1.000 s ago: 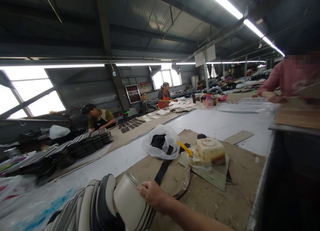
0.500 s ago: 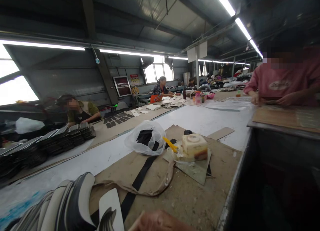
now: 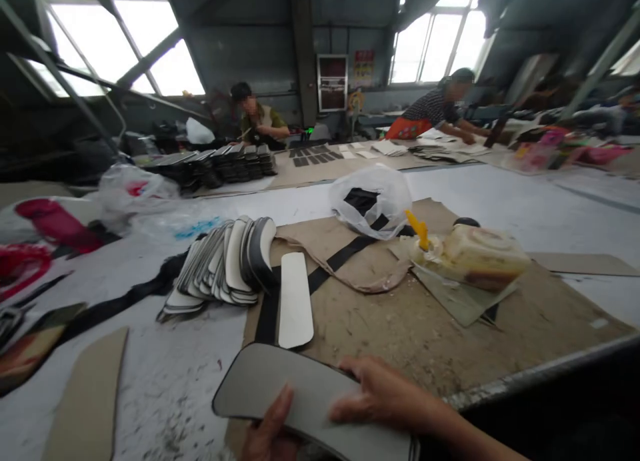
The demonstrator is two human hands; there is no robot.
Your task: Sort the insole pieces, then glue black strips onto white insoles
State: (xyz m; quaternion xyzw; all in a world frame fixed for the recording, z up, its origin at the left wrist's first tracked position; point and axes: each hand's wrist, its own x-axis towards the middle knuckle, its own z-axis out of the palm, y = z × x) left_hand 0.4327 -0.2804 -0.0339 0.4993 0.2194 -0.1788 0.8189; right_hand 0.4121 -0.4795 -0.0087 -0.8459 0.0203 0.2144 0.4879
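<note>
At the near table edge I hold a grey panel with rounded corners and a dark rim (image 3: 280,384); several layers show at its right end. My left hand (image 3: 273,431) grips its near edge, thumb on top, the other fingers mostly hidden below. My right hand (image 3: 383,394), a little blurred, is closed over the panel's right part, with its thumb and fingers on the upper face and far edge. Just beyond lies a single white rounded panel (image 3: 296,301). Left of that, a leaning row of similar curved panels (image 3: 235,254) stands on the table.
Brown board (image 3: 370,321) covers the table ahead. On it are a stained plastic container (image 3: 493,254) with a yellow handle (image 3: 416,229) beside it, and a clear bag (image 3: 395,194) of black pieces. Plastic bags (image 3: 135,188) lie left. Two people work across the table.
My view has swung left and down. Both hands with the grey panel are now in sight; before, only part of one hand showed at the bottom. The person in pink has left the view.
</note>
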